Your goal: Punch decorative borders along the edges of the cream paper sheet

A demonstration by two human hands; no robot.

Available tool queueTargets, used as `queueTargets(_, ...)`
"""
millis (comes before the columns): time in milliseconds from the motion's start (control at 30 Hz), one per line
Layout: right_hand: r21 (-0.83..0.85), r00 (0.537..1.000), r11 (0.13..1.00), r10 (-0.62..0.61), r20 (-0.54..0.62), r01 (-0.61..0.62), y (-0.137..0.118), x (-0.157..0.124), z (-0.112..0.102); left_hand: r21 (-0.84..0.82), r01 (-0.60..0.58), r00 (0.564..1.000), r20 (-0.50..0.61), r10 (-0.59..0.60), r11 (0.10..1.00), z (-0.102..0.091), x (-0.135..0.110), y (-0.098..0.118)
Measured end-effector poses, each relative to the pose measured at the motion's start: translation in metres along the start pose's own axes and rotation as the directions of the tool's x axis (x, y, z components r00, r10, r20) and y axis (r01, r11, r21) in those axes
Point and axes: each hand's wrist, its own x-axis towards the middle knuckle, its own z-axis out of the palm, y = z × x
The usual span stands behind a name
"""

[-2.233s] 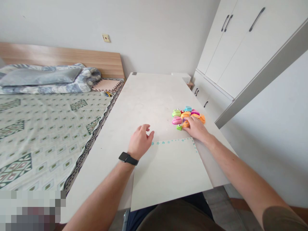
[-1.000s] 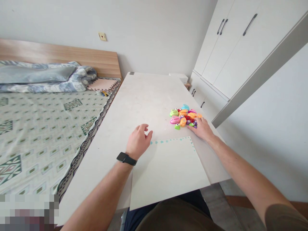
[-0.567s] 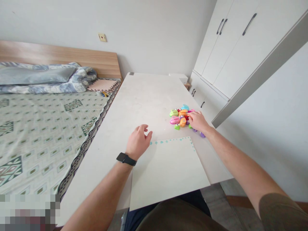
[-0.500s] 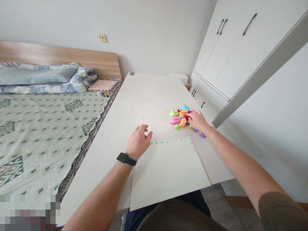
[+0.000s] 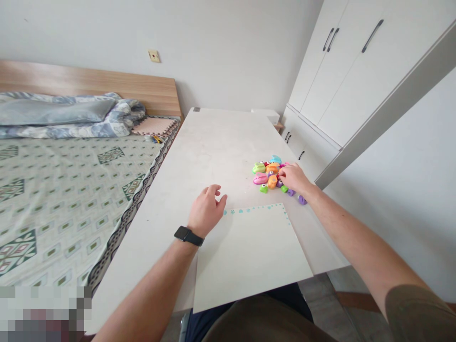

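My right hand [image 5: 294, 177] lies on the right side of a heap of small colourful craft punches [image 5: 268, 172] on a white table [image 5: 210, 147]. Its fingers are curled into the heap, and I cannot make out what they grip. A small purple punch [image 5: 302, 200] and a green one [image 5: 284, 189] lie loose by my wrist. My left hand [image 5: 207, 210], with a black watch on its wrist, rests with loosely spread fingers on the far left corner of a cream sheet of paper [image 5: 249, 251]. Teal punched shapes run along the sheet's far edge.
A bed [image 5: 64, 190] with a patterned cover and a folded blue quilt [image 5: 71, 114] runs along the table's left side. White wardrobe doors [image 5: 342, 71] and low drawers stand at the right. The sheet overhangs the near table edge above my lap.
My right hand has shifted from the heap's near right edge up onto its right side. A purple punch now lies apart by my wrist. The left hand has stayed put.
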Motion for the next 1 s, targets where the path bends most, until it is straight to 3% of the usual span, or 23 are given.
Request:
queueTargets(433,0.047,0.999,0.999,0.018,-0.042,-0.016,-0.003,0.001,0.004,-0.010,0.002,1.000,-0.001,-0.002,1.000,-0.001,-0.001,0.002)
queueTargets(633,0.048,0.994,0.999,0.024,-0.109,-0.019,-0.002,-0.009,-0.009,-0.015,-0.009,1.000,-0.012,0.009,1.000,-0.002,-0.001,0.001)
queueTargets(800,0.013,0.981,0.991,0.135,-0.138,-0.134,0.008,-0.038,-0.019,-0.009,-0.016,1.000,-0.022,0.016,1.000,-0.002,-0.002,0.001)
queueTargets(1000,0.021,0.966,0.967,0.256,-0.043,-0.255,0.020,-0.091,-0.011,-0.009,-0.022,1.000,-0.020,0.022,1.000,-0.003,-0.002,0.001)
